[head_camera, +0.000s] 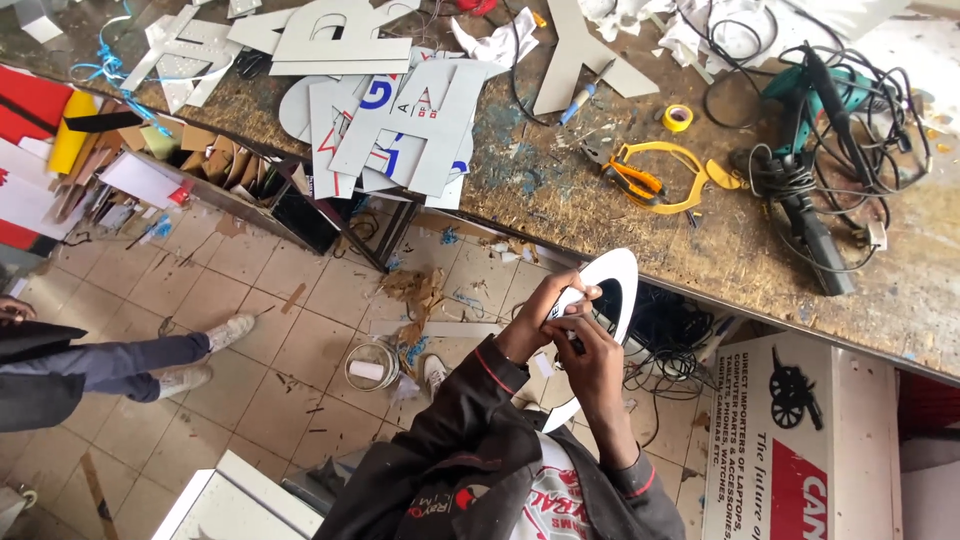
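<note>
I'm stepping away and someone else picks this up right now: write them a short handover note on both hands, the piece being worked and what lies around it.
Left hand: gripping the white ring-shaped cutout at its lower edge, held in front of the body above the tiled floor.
Right hand: also on the cutout, just below the left; a small tool may be in it, too hidden to tell.
Nearby: workbench with grey cut letters, a yellow-handled tool, tape roll and a green power drill.
Done and left: the ring is already cut out; what is being done to it cannot be told.
</note>
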